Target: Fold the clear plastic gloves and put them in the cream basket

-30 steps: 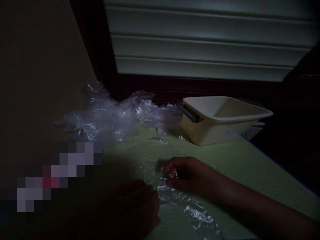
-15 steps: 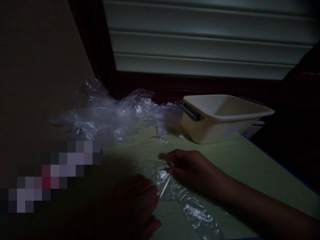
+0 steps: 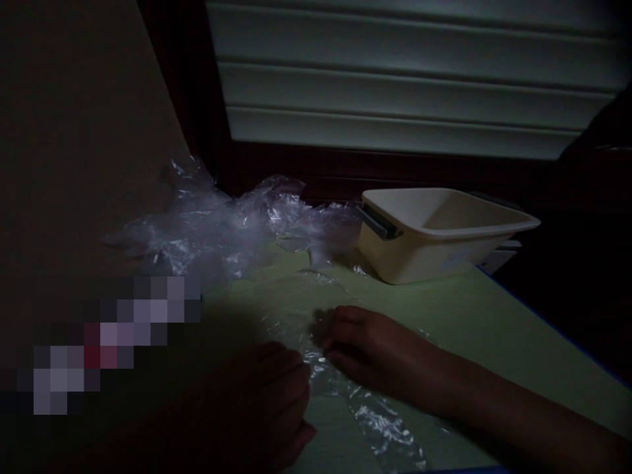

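Near the front edge of the table [image 3: 474, 316], my left hand [image 3: 284, 395] and right hand [image 3: 363, 339] curl at clear film [image 3: 388, 424], grip unclear; light, even tension should serve.

A pale green table [image 3: 494, 336] with blue edge, on it a clear plastic film [image 3: 388, 424], a crumpled plastic heap [image 3: 217, 230] and a cream bin [image 3: 419, 257].

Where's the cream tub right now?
The cream tub is right of centre in the head view, on the green table, beyond the right hand and just right of the crumpled clear plastic.
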Tool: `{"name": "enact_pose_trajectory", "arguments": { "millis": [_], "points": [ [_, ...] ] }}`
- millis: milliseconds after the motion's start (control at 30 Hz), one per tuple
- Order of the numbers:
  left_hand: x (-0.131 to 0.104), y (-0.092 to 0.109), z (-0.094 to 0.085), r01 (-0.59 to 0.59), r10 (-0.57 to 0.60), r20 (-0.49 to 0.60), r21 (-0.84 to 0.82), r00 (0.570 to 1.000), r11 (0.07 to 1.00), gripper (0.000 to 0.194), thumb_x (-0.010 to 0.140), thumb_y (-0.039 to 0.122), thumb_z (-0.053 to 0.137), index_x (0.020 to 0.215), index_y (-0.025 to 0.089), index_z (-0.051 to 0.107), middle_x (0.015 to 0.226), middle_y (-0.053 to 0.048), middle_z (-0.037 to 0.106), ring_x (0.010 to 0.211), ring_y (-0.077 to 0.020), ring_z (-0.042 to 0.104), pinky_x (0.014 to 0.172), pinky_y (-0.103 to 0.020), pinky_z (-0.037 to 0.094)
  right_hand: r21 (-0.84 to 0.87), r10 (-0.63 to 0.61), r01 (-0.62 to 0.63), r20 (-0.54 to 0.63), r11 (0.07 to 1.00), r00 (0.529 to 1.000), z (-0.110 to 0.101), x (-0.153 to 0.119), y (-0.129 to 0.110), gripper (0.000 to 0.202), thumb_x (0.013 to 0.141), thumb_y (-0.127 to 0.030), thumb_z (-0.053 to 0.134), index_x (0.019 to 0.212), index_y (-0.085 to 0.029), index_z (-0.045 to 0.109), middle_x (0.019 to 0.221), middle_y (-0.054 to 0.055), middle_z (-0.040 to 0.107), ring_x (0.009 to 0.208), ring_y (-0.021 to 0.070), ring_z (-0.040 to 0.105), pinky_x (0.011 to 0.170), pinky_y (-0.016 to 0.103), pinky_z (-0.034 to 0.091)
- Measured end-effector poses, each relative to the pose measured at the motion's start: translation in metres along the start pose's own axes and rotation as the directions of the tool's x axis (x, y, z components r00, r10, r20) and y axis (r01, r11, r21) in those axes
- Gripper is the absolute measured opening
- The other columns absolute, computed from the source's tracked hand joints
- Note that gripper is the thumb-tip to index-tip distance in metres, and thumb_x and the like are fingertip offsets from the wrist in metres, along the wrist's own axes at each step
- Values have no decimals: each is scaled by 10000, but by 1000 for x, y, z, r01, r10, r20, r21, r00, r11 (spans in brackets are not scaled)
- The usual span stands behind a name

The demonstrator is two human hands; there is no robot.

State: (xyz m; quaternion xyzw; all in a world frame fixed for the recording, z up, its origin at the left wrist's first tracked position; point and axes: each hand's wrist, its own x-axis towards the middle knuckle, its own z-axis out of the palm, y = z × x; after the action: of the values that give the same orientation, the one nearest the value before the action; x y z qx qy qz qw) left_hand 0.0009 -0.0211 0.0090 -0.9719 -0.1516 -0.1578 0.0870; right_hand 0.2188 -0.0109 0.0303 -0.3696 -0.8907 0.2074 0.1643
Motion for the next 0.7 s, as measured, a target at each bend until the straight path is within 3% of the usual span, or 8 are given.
{"name": "enact_pose_trajectory", "arguments": {
  "millis": [67, 267, 400, 533, 633, 700],
  "points": [
    [0, 2, -2, 4, -4, -21, 15, 1000, 1000, 165, 897, 272, 538, 782, 167, 594, 843, -49, 656, 736, -183, 568, 663, -325, 457, -48, 10, -8, 37, 999, 999, 4, 1, -5, 127, 887, -106, 496, 889, -133, 621, 891, 73, 600, 833, 175, 568, 744, 280, 445],
    [-4, 15, -8, 133, -135, -190, -21, 972, 991, 183, 935, 198, 434, 855, 152, 592, 832, -37, 664, 726, -176, 585, 718, -314, 464, -156, 116, -119, -31, 981, 993, 17, 5, -11, 124, 867, -115, 486, 868, -121, 610, 800, 59, 586, 686, 162, 541, 613, 268, 398],
    [-3, 12, -9, 89, -103, -131, -107, 986, 990, 234, 936, 212, 405, 812, 162, 597, 807, -26, 660, 657, -157, 567, 663, -290, 462, -22, 133, -133, -18, 991, 991, 4, 3, -12, 112, 877, -136, 511, 885, -129, 622, 805, 46, 602, 677, 142, 560, 605, 240, 405],
    [-2, 6, -6, 86, -97, -72, -144, 993, 986, 308, 963, 233, 362, 777, 171, 600, 792, -16, 656, 704, -161, 570, 686, -287, 464, 132, 1, -8, 54, 991, 999, -20, -4, -12, 157, 867, -76, 518, 941, -138, 642, 865, 43, 626, 768, 130, 596, 687, 215, 446],
    [-3, 6, -6, 59, -77, -118, -149, 990, 987, 292, 963, 232, 369, 809, 167, 609, 800, -22, 649, 746, -167, 571, 723, -285, 465, 111, -132, 117, 140, 987, 981, -29, -11, -11, 217, 862, -29, 490, 973, -125, 650, 898, 57, 626, 810, 132, 587, 718, 212, 453],
    [-3, 8, -6, 97, -110, -91, -136, 990, 986, 215, 946, 230, 423, 872, 163, 613, 866, -35, 658, 789, -173, 574, 772, -288, 467, 57, -194, 188, 154, 981, 969, -30, -14, -10, 222, 872, -35, 477, 981, -124, 649, 904, 63, 634, 813, 141, 575, 727, 226, 453]
  ]
}}
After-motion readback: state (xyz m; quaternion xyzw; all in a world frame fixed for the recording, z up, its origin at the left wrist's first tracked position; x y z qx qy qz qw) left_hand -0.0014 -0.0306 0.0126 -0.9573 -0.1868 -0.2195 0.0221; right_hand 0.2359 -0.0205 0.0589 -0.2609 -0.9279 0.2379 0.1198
